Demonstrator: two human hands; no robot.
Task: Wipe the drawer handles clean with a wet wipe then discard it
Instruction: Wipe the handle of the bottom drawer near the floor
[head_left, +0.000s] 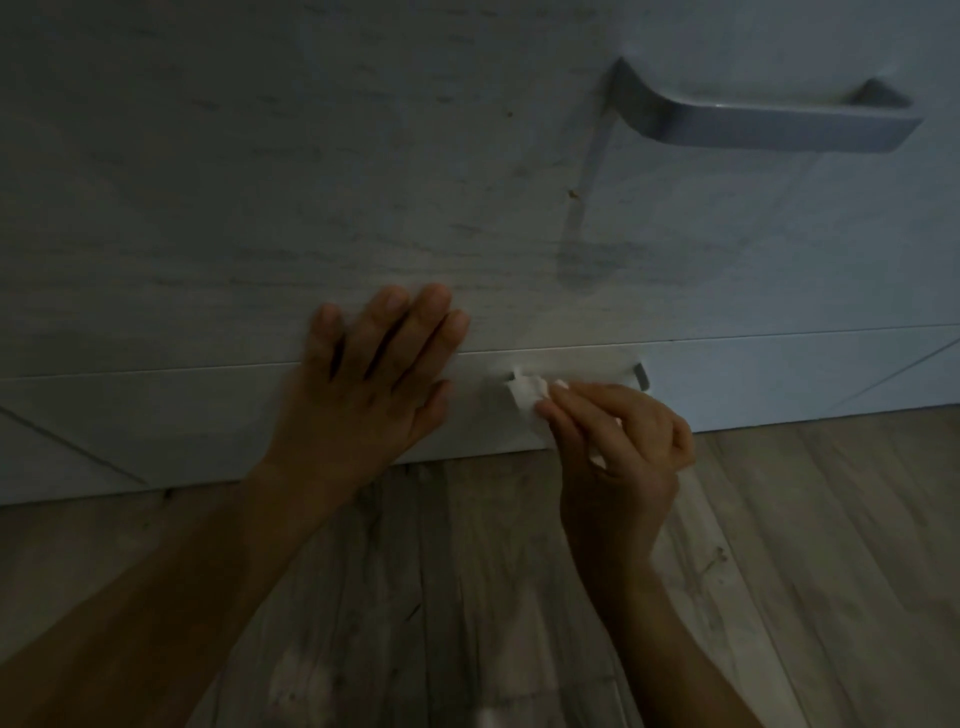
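Head view. The scene is dimly lit. A pale, wood-grain upper drawer front (260, 182) fills the upper part of the frame. A thin horizontal seam separates it from the lower drawer front (156, 415), which ends just above a grey plank-pattern floor (805, 519).

The upper handle (769, 117) is a grey metal bar mounted near the top right corner of the upper drawer front. It stands clear of the surface on two legs and casts a long shadow downward and to the left.

The lower handle (587, 362) is a light bar positioned just under the seam, at the top edge of the lower drawer front. Its right leg is visible; its left end is hidden behind the left hand.

The left hand (374, 374) lies flat across the seam, fingers straight and slightly spread, palm against both drawer fronts. It holds nothing.

The right hand (623, 441) is below the lower handle, fingers curled, with thumb and fingertips pinching a bunched white wet wipe (525, 394). The wet wipe is pressed against the underside of the lower handle, left of its middle, just beside the left hand's thumb.
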